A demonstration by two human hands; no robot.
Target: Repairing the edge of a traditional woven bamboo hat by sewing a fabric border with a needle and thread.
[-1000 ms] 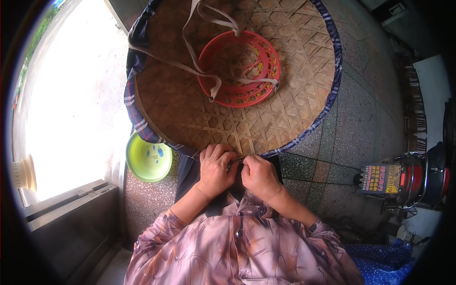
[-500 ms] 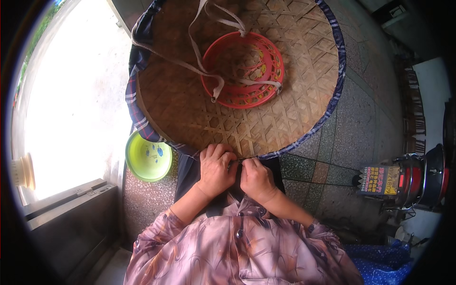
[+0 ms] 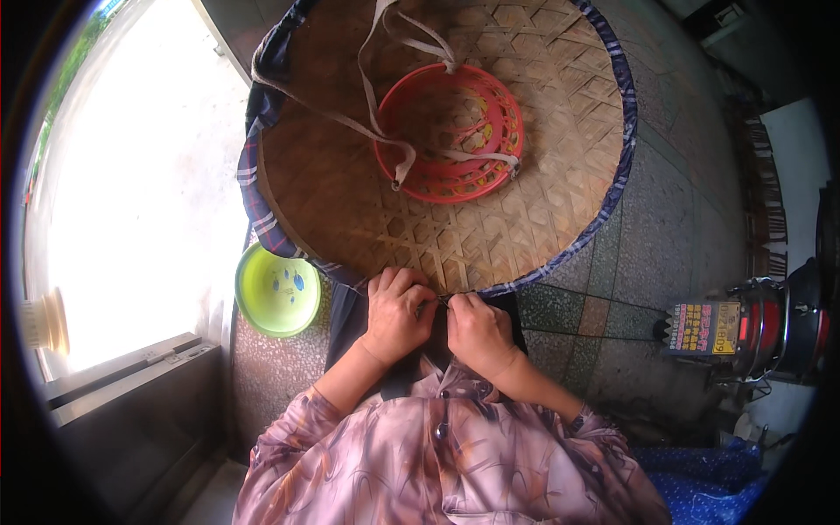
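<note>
A wide woven bamboo hat (image 3: 332,192) lies inside up, its rim bound in dark blue plaid cloth (image 3: 626,131). In its middle sits a red plastic openwork headpiece (image 3: 503,153) with long pale straps (image 3: 315,114). My left hand (image 3: 398,315) is closed over the near rim, fingers curled on the cloth edge. Close beside it, my right hand (image 3: 481,332) is pinched at the same edge. Between the fingertips of both hands a small dark bit shows, too small to make out.
A light green basin (image 3: 249,293) with a blue pattern stands on the speckled floor to the left, near a doorway sill (image 3: 131,376). At the right is a vehicle's rear with a red lamp and plate (image 3: 700,328). Blue dotted cloth (image 3: 700,472) lies lower right.
The hands stay together at the near rim, almost unmoved. The hat and surroundings have shifted very slightly in view.
</note>
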